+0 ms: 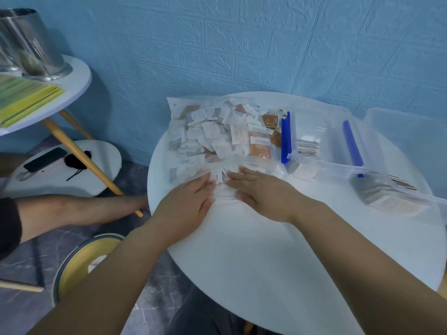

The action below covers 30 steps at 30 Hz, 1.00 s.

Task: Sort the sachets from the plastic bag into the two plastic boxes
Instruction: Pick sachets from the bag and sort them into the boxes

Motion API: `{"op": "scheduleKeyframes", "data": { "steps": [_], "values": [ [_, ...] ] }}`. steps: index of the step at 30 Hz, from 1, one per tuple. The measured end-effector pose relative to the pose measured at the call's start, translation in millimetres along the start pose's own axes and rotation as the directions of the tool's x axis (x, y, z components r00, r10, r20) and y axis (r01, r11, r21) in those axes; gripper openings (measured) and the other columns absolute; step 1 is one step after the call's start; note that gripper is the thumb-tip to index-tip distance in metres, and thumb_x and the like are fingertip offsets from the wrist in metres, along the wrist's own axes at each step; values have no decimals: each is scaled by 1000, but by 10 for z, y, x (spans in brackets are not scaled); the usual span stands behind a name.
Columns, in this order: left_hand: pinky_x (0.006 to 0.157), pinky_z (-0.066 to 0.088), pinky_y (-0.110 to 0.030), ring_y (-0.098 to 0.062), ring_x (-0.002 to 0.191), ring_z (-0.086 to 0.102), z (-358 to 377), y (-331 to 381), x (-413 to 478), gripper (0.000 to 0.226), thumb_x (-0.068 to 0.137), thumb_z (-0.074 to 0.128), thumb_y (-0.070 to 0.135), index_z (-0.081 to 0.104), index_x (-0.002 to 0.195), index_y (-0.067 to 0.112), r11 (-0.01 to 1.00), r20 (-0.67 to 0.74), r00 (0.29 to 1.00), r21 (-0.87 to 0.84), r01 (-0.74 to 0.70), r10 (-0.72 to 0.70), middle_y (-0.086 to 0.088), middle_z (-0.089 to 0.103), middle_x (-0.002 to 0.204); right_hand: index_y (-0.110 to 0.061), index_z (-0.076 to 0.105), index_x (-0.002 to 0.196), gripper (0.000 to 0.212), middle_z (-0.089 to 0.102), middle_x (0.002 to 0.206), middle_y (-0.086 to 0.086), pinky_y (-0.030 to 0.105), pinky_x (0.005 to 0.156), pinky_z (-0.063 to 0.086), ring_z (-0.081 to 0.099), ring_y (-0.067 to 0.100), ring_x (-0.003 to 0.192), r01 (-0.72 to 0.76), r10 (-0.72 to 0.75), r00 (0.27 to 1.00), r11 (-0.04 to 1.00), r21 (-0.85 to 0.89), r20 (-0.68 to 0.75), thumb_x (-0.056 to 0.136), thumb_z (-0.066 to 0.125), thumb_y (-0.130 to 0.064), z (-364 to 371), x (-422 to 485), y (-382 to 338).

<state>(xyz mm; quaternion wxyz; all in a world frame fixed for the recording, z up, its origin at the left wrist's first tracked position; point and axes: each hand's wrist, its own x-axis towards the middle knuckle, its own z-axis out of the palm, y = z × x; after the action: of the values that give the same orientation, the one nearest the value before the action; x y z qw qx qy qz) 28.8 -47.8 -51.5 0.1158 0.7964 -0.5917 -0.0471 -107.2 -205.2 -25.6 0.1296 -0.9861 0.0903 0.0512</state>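
Note:
A clear plastic bag [205, 131] full of white and brown sachets lies on the round white table [266, 250], at its far left. My left hand [191, 201] and my right hand [261, 192] lie flat, side by side, on the bag's near edge, fingers straight and pointing away from me. To the right stand two clear plastic boxes with blue latches. The nearer box [312, 146] holds a few sachets, and the far-right box [399, 151] has a stack of pale sachets at its front.
A second white table [75, 78] at the left carries metal buckets and yellow-green packets. Below it a low stool [60, 170] holds a phone and a black cord. A yellow-rimmed stool [82, 259] stands on the floor near me. The blue wall is close behind the table.

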Motion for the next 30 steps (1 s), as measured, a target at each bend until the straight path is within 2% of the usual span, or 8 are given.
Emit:
{"op": "scheduleKeyframes", "data": {
  "steps": [3, 7, 10, 14, 16, 19, 24, 30],
  "values": [
    [107, 20, -25, -11, 133, 34, 20, 37, -48, 72, 92, 7, 55, 47, 135, 14, 984, -29, 987, -72, -162, 160, 2, 37, 145, -25, 50, 133, 36, 43, 143, -10, 24, 110, 28, 32, 6, 135, -22, 29, 997, 993, 113, -66, 98, 42, -25, -70, -150, 45],
    [99, 35, -16, 1, 119, 44, -81, 153, -15, 50, 90, 30, 40, 60, 124, 18, 948, -142, 980, -265, -175, 141, 8, 55, 130, -18, 65, 117, 27, 63, 121, -5, 10, 92, 37, 59, 10, 108, -93, 202, 933, 935, 343, -299, 92, 54, -14, -139, -206, 58],
    [89, 46, -23, -16, 103, 61, -50, 113, 45, 37, 90, 41, 26, 68, 110, 11, 970, -311, 950, -229, -79, 4, -2, 67, 113, -19, 61, 121, 29, 62, 123, -3, 17, 90, 41, 59, 12, 105, -209, 325, 901, 905, 370, -288, 93, 53, -21, -93, -123, 42],
    [103, 31, -28, -20, 129, 40, -19, 92, 83, 44, 94, 50, 26, 45, 136, 13, 981, -204, 964, -120, 150, -172, -2, 44, 142, -19, 49, 132, 50, 50, 136, 0, 26, 99, 33, 44, 17, 123, -295, 338, 919, 932, 212, -203, 87, 58, -40, 30, 31, -29],
    [107, 24, -24, -14, 135, 30, -22, 87, 92, 52, 95, 48, 31, 34, 142, 17, 981, -168, 971, -121, 150, -169, 4, 34, 148, -18, 51, 130, 58, 49, 137, 1, 29, 105, 31, 42, 19, 125, -322, 376, 897, 915, 241, -230, 80, 66, -42, 36, 75, -69],
    [103, 20, -15, -10, 132, 33, -28, 82, 84, 52, 92, 53, 32, 37, 141, 20, 981, -177, 975, -163, 107, -136, 8, 37, 145, -11, 60, 118, 52, 62, 118, 5, 35, 93, 44, 56, 19, 103, -293, 415, 875, 864, 411, -249, 74, 73, -36, 3, 102, -98],
    [101, 17, -12, -9, 130, 36, -12, 121, 48, 58, 84, 65, 35, 46, 135, 18, 963, -197, 967, -244, 111, -162, 9, 42, 141, -18, 50, 132, 68, 55, 129, -2, 19, 91, 40, 53, 11, 111, -310, 417, 905, 781, 542, -83, 72, 77, -34, -65, 78, -72],
    [96, 19, -12, -8, 129, 33, -34, 180, 121, 70, 79, 67, 43, 40, 139, 16, 953, -171, 953, -220, 209, -249, 9, 37, 141, -17, 48, 133, 64, 48, 134, 1, 21, 90, 39, 50, 12, 109, -330, 392, 918, 841, 429, -62, 76, 74, -28, -101, 103, -72]
  ]
}}
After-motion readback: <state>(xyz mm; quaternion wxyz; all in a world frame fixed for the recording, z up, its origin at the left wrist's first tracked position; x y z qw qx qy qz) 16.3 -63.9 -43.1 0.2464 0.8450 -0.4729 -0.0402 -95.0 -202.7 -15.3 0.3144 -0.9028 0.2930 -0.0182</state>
